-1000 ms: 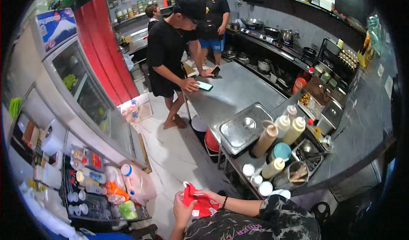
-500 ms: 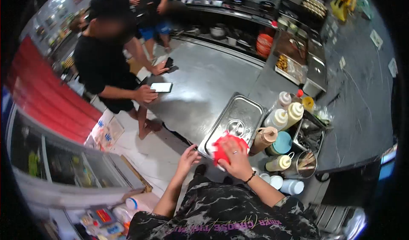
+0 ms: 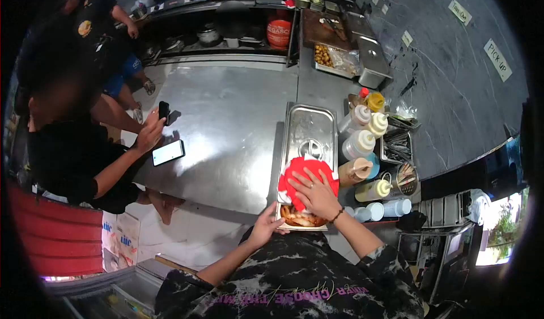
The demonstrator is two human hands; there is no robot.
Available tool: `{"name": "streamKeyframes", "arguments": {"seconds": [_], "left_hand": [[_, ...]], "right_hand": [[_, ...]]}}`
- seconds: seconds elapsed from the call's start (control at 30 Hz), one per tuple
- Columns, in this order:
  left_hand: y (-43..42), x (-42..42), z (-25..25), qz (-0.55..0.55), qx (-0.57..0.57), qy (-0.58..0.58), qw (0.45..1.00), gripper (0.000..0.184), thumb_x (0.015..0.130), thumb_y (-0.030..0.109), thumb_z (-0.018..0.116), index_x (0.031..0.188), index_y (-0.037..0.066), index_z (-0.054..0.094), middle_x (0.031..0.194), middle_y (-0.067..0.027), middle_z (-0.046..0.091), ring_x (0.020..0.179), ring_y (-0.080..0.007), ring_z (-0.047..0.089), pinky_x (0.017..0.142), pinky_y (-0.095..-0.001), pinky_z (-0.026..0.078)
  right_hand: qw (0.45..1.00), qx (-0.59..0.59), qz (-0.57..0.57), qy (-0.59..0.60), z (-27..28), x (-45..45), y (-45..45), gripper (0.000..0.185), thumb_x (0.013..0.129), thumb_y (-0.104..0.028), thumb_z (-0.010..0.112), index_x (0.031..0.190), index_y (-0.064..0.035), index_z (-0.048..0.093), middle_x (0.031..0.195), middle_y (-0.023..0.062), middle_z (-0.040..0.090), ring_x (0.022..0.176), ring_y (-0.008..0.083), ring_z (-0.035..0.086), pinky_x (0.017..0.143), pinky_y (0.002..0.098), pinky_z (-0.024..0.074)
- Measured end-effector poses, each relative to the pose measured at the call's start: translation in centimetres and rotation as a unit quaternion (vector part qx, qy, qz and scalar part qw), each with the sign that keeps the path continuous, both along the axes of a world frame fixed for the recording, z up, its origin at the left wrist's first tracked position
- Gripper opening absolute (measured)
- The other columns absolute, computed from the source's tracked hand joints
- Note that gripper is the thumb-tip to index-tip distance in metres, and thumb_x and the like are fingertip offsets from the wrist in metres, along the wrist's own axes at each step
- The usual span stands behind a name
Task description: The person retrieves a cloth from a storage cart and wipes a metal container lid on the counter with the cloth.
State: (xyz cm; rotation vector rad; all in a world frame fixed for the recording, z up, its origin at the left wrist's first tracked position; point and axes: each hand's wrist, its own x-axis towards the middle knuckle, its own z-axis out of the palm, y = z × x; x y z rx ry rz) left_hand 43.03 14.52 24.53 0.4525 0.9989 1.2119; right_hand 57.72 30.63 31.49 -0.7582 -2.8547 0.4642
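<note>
My right hand (image 3: 316, 194) lies with its fingers spread flat on a red and white cloth (image 3: 294, 178). Beneath the cloth is the steel lid (image 3: 310, 120) of a long rectangular food pan, with a round recessed handle (image 3: 310, 149). At the near end the lid leaves a gap, where reddish-brown food in sauce (image 3: 300, 218) shows in the pan (image 3: 306, 228). My left hand (image 3: 265, 226) is at the pan's near left corner, thumb and fingers closed on its rim.
Squeeze bottles (image 3: 358, 143) stand right of the pan, beside a cutlery tray (image 3: 396, 146) and a perforated holder (image 3: 406, 180). A person in black (image 3: 68, 154) stands left of the steel table (image 3: 226, 120), near a phone (image 3: 169, 152). Another person (image 3: 105, 18) stands farther back.
The view has swung right. My left hand has come from free air onto the pan's corner. The near end of the pan now shows food beside the lid; the cloth stays under my right hand.
</note>
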Motion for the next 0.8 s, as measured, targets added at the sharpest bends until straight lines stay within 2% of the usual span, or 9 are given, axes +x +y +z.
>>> {"name": "streamKeyframes", "arguments": {"seconds": [0.1, 0.17, 0.23, 0.37, 0.47, 0.6, 0.63, 0.7, 0.8], "left_hand": [[0.2, -0.8, 1.0, -0.019, -0.02, -0.014, 1.0, 0.066, 0.092, 0.019, 0.05, 0.142, 0.007, 0.008, 0.095, -0.0145, 0.062, 0.074, -0.0229, 0.065, 0.063, -0.0271, 0.054], [0.5, -1.6, 0.6, -0.009, -0.03, -0.019, 0.999, 0.05, 0.092, 0.016, 0.046, 0.139, 0.011, 0.027, 0.094, -0.0064, 0.06, 0.075, -0.0121, 0.061, 0.063, -0.0245, 0.053], [0.8, -2.0, 0.6, 0.024, -0.017, -0.009, 1.0, 0.05, 0.09, 0.013, 0.048, 0.138, 0.01, 0.031, 0.089, -0.0018, 0.058, 0.071, -0.0073, 0.056, 0.059, -0.0215, 0.049], [1.5, -3.1, 1.3, -0.018, -0.008, 0.031, 0.999, 0.052, 0.088, 0.013, 0.049, 0.137, 0.016, 0.032, 0.081, 0.0015, 0.052, 0.071, -0.0057, 0.049, 0.058, -0.0185, 0.044], [2.9, -2.5, 1.5, -0.012, -0.001, 0.118, 0.993, 0.058, 0.088, 0.014, 0.054, 0.139, 0.019, 0.027, 0.073, 0.0027, 0.05, 0.065, -0.0041, 0.046, 0.05, -0.0182, 0.04], [3.8, -1.9, 1.2, 0.004, 0.012, 0.173, 0.985, 0.055, 0.088, 0.013, 0.053, 0.138, 0.019, 0.029, 0.065, 0.0034, 0.048, 0.055, -0.0038, 0.043, 0.044, -0.0166, 0.035], [3.8, -1.8, 1.2, 0.021, 0.032, 0.218, 0.975, 0.056, 0.087, 0.011, 0.054, 0.137, 0.019, 0.031, 0.063, 0.0035, 0.047, 0.053, -0.0042, 0.042, 0.044, -0.0179, 0.035], [3.8, -2.3, 1.3, -0.012, 0.018, 0.215, 0.976, 0.06, 0.085, 0.01, 0.055, 0.138, 0.022, 0.029, 0.062, -0.0001, 0.049, 0.054, -0.0076, 0.043, 0.051, -0.0245, 0.038], [4.1, -2.6, 1.8, -0.009, 0.042, 0.234, 0.971, 0.061, 0.081, 0.007, 0.055, 0.134, 0.02, 0.031, 0.058, 0.0004, 0.045, 0.054, -0.0085, 0.043, 0.052, -0.0247, 0.037]], "right_hand": [[1.0, -0.004, 0.018, -0.009, 0.6, 0.6, -1.9, 0.042, 0.087, -0.029, 0.048, 0.129, -0.0236, 0.047, 0.135, 0.0009, 0.043, 0.126, 0.0279, 0.035, 0.103, 0.0511, 0.02], [1.0, -0.013, 0.024, -0.011, 0.8, 1.1, -3.3, 0.044, 0.086, -0.033, 0.051, 0.128, -0.0215, 0.047, 0.135, 0.0012, 0.043, 0.125, 0.028, 0.037, 0.103, 0.05, 0.0214], [0.998, -0.061, -0.007, 0.007, 1.4, 1.1, -4.7, 0.045, 0.083, -0.032, 0.056, 0.125, -0.018, 0.05, 0.131, 0.0038, 0.046, 0.121, 0.0284, 0.041, 0.1, 0.0468, 0.0268], [0.989, -0.099, -0.046, 0.098, 0.0, 1.7, -5.8, 0.039, 0.077, -0.025, 0.063, 0.114, -0.0135, 0.058, 0.125, 0.0067, 0.05, 0.115, 0.029, 0.046, 0.095, 0.043, 0.0341], [0.99, -0.07, -0.029, 0.12, -0.7, 1.7, -6.2, 0.027, 0.07, -0.013, 0.066, 0.097, -0.0099, 0.064, 0.116, 0.0063, 0.055, 0.103, 0.029, 0.051, 0.087, 0.0413, 0.0401], [0.994, -0.025, 0.001, 0.103, -0.7, 1.5, -6.1, 0.025, 0.066, -0.013, 0.066, 0.091, -0.0103, 0.064, 0.111, 0.0018, 0.058, 0.096, 0.0254, 0.052, 0.082, 0.0403, 0.0401], [0.993, -0.023, 0.013, 0.114, -0.9, 1.7, -6.1, 0.025, 0.066, -0.013, 0.066, 0.091, -0.0103, 0.064, 0.111, 0.0018, 0.058, 0.096, 0.0254, 0.052, 0.082, 0.0403, 0.0401], [0.996, -0.04, 0.024, 0.08, -1.5, 1.9, -6.1, 0.027, 0.065, -0.016, 0.067, 0.091, -0.0095, 0.063, 0.112, 0.0013, 0.057, 0.097, 0.0251, 0.052, 0.083, 0.0412, 0.0388], [0.995, -0.022, 0.002, 0.096, -1.3, 1.3, -6.5, 0.027, 0.066, -0.02, 0.069, 0.09, -0.0081, 0.063, 0.108, 0.0015, 0.059, 0.097, 0.0259, 0.052, 0.084, 0.0414, 0.0378]]}}
